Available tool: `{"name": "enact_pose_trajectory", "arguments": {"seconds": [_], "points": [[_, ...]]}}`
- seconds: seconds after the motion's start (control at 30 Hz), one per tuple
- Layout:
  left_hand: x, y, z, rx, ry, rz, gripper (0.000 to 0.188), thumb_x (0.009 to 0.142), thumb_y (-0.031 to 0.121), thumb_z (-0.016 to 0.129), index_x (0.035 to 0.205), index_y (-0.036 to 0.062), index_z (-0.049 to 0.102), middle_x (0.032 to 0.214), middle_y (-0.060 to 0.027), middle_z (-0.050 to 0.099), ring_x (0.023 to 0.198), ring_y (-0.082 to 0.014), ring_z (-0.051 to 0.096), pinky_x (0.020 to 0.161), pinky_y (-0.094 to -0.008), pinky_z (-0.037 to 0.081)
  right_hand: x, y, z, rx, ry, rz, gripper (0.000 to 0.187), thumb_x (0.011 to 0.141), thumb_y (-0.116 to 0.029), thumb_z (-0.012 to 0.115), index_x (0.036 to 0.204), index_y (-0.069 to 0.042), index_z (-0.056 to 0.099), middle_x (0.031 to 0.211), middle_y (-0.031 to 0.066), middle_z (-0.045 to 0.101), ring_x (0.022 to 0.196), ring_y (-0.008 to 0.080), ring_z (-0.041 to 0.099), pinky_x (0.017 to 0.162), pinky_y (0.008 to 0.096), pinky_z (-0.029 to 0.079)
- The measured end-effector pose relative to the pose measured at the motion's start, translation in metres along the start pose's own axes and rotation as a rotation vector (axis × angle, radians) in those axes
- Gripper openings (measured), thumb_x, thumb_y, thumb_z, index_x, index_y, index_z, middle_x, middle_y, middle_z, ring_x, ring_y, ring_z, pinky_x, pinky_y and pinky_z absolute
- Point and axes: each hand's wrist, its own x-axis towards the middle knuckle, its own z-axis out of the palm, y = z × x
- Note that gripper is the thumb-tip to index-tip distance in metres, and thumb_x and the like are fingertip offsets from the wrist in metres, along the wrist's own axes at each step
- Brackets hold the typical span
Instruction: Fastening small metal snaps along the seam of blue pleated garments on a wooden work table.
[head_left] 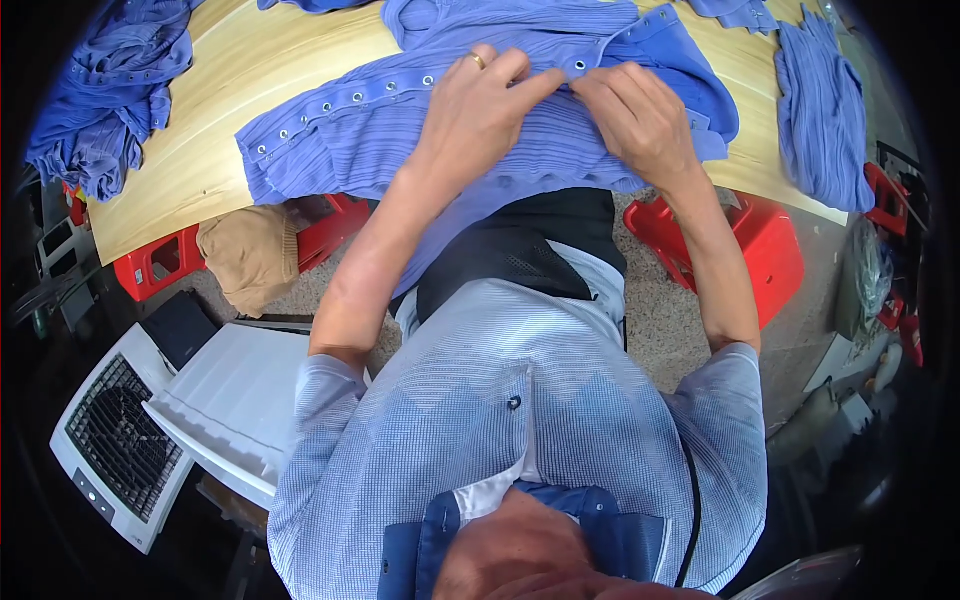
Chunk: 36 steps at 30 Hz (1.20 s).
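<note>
A ribbed blue-violet garment [340, 150] lies across the table in front of me. Round metal snap buttons run along its edge band, one of them [580, 66] between my two hands. My left hand [482, 105] wears a ring and is closed, its thumb and forefinger pinching the band just left of that snap. On the other side, my right hand [640, 115] is also closed, with its fingertips pinching the band's edge. Part of the garment hangs over the table's front edge towards my lap.
More blue garments lie heaped at the table's left end [115, 90] and hang over its right end [825, 110]. Red plastic stools [770, 255] stand under the wooden table [225, 110], one with a tan knitted piece [250, 260] on it. A white air cooler [125, 435] stands at lower left.
</note>
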Motion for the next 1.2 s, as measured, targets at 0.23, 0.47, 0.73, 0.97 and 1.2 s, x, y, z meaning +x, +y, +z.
{"name": "enact_pose_trajectory", "arguments": {"seconds": [0.23, 0.47, 0.73, 0.97, 1.2], "points": [[0.003, 0.009, -0.016, 0.215, -0.015, 0.212, 0.036, 0.090, 0.015, 0.077, 0.126, 0.0127, 0.081, 0.101, -0.0033, 0.063, 0.096, -0.0254, 0.065, 0.085, -0.0415, 0.051, -0.012, -0.003, -0.001, 0.106, 0.049, 0.225, 0.027, 0.084, 0.001, 0.080, 0.110, -0.004, 0.077, 0.107, 0.0086, 0.076, 0.094, 0.0293, 0.074, 0.084, 0.0416, 0.062], [0.029, 0.026, -0.011, 0.070, -0.107, 0.110, 0.013, 0.096, 0.013, 0.083, 0.105, 0.0060, 0.078, 0.095, -0.0094, 0.065, 0.094, -0.0313, 0.068, 0.081, -0.0435, 0.054, -0.018, 0.002, -0.002, -0.048, 0.015, 0.091, 0.028, 0.084, -0.007, 0.078, 0.112, -0.007, 0.079, 0.094, 0.0035, 0.069, 0.086, 0.0226, 0.070, 0.073, 0.0365, 0.054], [0.034, 0.025, 0.002, -0.184, -0.047, 0.025, 0.009, 0.096, 0.005, 0.081, 0.103, 0.0036, 0.075, 0.097, -0.0139, 0.072, 0.088, -0.0371, 0.073, 0.078, -0.0458, 0.060, -0.022, 0.000, 0.000, -0.043, 0.059, 0.097, 0.030, 0.082, -0.008, 0.076, 0.111, -0.004, 0.079, 0.095, 0.0040, 0.070, 0.086, 0.0231, 0.070, 0.075, 0.0370, 0.055], [0.028, 0.023, 0.011, -0.274, 0.028, -0.066, 0.015, 0.094, 0.005, 0.083, 0.107, 0.0029, 0.076, 0.094, -0.0131, 0.075, 0.086, -0.0326, 0.076, 0.076, -0.0412, 0.061, -0.019, -0.019, -0.006, -0.131, 0.092, 0.127, 0.022, 0.083, -0.010, 0.076, 0.104, -0.004, 0.078, 0.103, 0.0060, 0.075, 0.091, 0.0245, 0.072, 0.087, 0.0386, 0.056], [0.036, 0.029, 0.012, -0.066, 0.033, -0.048, 0.016, 0.091, 0.009, 0.084, 0.104, 0.0077, 0.075, 0.088, -0.0076, 0.073, 0.079, -0.0297, 0.075, 0.067, -0.0420, 0.061, -0.024, -0.026, 0.004, -0.070, 0.149, 0.307, 0.015, 0.086, -0.007, 0.080, 0.101, -0.007, 0.080, 0.101, 0.0037, 0.078, 0.091, 0.0239, 0.073, 0.089, 0.0396, 0.055]]}}
